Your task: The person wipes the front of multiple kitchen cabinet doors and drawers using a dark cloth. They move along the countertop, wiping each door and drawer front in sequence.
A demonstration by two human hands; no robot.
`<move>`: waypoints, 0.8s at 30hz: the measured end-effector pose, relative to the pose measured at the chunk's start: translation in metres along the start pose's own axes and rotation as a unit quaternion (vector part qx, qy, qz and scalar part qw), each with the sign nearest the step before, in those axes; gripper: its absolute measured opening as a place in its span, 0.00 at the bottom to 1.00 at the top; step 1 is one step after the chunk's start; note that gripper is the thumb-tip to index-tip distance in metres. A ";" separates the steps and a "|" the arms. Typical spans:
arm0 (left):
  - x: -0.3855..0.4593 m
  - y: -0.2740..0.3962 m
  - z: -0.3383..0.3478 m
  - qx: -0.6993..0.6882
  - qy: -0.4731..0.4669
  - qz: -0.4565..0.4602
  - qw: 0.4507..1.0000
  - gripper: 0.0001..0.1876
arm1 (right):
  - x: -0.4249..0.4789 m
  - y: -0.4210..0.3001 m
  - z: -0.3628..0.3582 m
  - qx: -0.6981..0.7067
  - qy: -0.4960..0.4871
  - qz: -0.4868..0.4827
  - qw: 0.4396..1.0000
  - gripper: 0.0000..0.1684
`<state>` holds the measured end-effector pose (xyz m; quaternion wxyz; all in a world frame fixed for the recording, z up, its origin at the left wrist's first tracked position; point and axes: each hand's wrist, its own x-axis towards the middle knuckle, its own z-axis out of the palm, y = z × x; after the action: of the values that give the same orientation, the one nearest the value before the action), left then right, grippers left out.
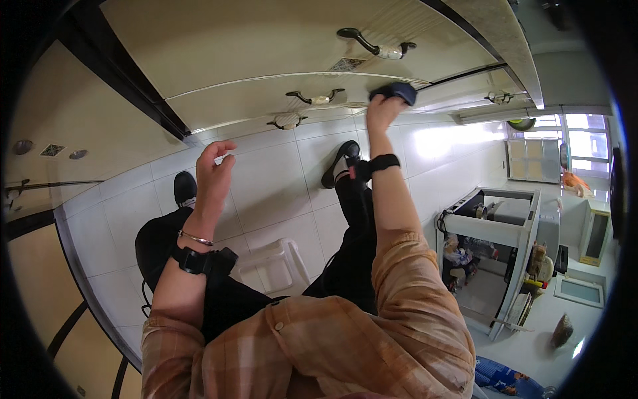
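My right hand [383,113] grips a dark blue cloth [401,92] against the edge of a cream drawer front [259,97]. On that front, to the left of the cloth, is a dark metal handle [320,99] with a pale patterned middle. A larger handle of the same kind [391,51] sits on the cabinet panel [239,35] beyond, beside a small dark patterned inlay [347,65]. Over the tiled floor, apart from the cabinet, my left hand [215,169] is empty with its fingers loosely curled, thumb and forefinger apart.
Beneath me is a white plastic stool [279,267] on the white tiles [266,174]. To the right stands a white shelf unit [518,234] with bags and appliances. More cream cabinet fronts [55,124] line the left. A countertop edge [518,50] runs along the upper right.
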<state>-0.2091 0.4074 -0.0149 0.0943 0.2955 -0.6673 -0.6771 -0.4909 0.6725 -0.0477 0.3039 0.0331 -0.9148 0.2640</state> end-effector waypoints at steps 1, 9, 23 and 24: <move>0.003 -0.009 -0.002 0.015 0.010 0.025 1.000 0.12 | 0.010 0.003 0.002 0.006 -0.006 0.041 0.999 0.29; 0.005 -0.003 0.013 0.015 -0.032 0.008 0.999 0.10 | -0.060 0.014 0.059 0.117 -0.102 0.107 0.982 0.20; 0.000 0.000 0.007 -0.003 -0.032 0.006 0.999 0.10 | -0.103 -0.022 0.065 0.210 -0.119 0.128 0.962 0.17; 0.000 -0.001 0.007 0.004 -0.030 0.009 1.000 0.10 | -0.101 -0.028 0.063 0.244 -0.118 0.172 0.947 0.16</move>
<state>-0.2125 0.4130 -0.0166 0.0790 0.2694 -0.6754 -0.6819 -0.4367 0.6071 -0.1354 0.1265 -0.0209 -0.8433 0.5219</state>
